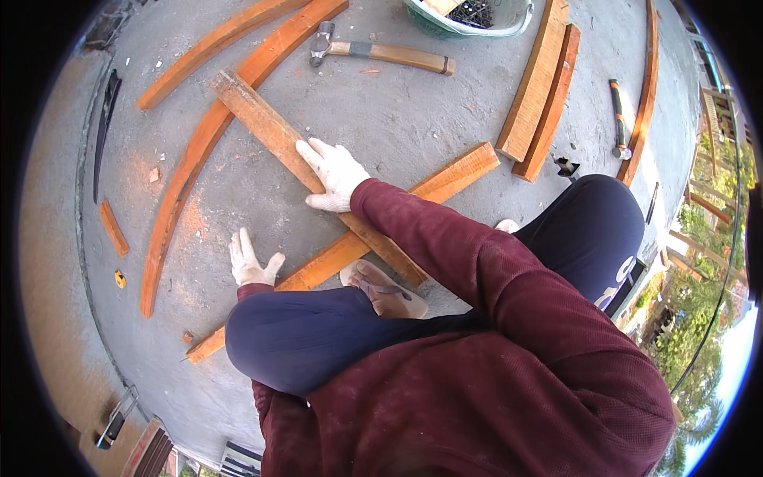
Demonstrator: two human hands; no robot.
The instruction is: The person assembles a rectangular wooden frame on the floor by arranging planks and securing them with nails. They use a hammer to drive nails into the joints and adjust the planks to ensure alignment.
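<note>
Concrete floor (441, 107): plank (266, 122), apparently being positioned; right hand (335, 172) atop, grip unclear; left hand (251, 262) apart, open; steadying likely needed.

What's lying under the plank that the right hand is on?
Two pieces of wood cross under the plank: a long timber near its far end and a beam near the right hand. The stretches the plank covers, and anything else directly beneath, are hidden.

Right hand in knitted cloth glove (335, 175): white
Left hand in knitted cloth glove (251, 264): white too
Long straight wooden board (270, 123): brown, grey smears
Straight wooden beam crossing it (326, 263): brighter orange
Long-sleeved cloth top (445, 389): dark red
Cloth trousers (306, 334): dark blue, white marks
</note>
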